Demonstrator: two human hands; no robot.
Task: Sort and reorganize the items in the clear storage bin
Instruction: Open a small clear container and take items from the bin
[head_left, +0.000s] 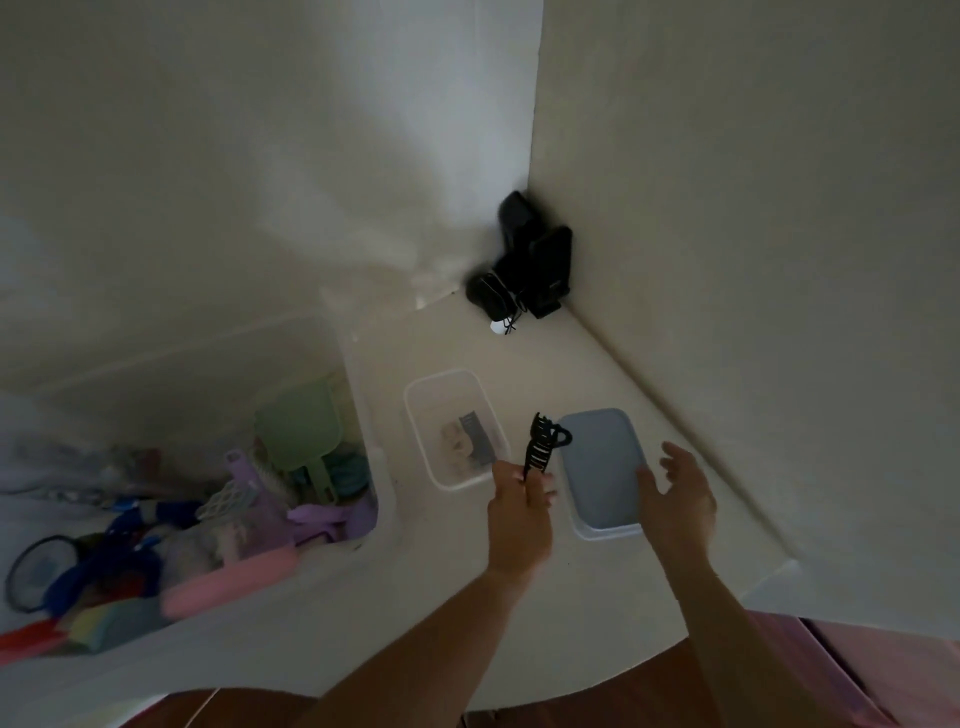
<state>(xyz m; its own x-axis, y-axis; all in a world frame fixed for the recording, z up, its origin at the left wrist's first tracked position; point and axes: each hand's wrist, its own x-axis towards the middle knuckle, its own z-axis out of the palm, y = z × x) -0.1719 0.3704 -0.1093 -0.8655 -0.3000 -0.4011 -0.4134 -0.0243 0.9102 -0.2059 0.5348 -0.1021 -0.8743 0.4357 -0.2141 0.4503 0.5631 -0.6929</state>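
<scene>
1. The clear storage bin (358, 364) stands on the pale counter (519, 597), well to the left of both hands, its long axis running from near-left to far-right. It is crowded with hair things: a green paddle brush (304, 426) upright at the far end, a pink brush (228, 584) lying along the near wall, and purple and blue pieces between them.
2. The blue lid (602, 470) lies flat, long axis running away from the person, its right edge just under the right hand's fingertips.
3. The small clear tub (415, 415) sits just beyond and left of the left hand's fingers, long axis parallel to the lid's. A grey comb-like piece (475, 436) and a beige piece lie inside.
4. The right hand (678, 499) hovers over the lid's right edge, fingers spread and relaxed, gripping nothing.
5. The left hand (519, 514) pinches the lower end of the black claw clip (545, 441) with curled fingers.
6. The clip rises from those fingertips, long axis near upright, leaning slightly away, teeth facing left and looped end toward the lid, between tub and lid.
</scene>
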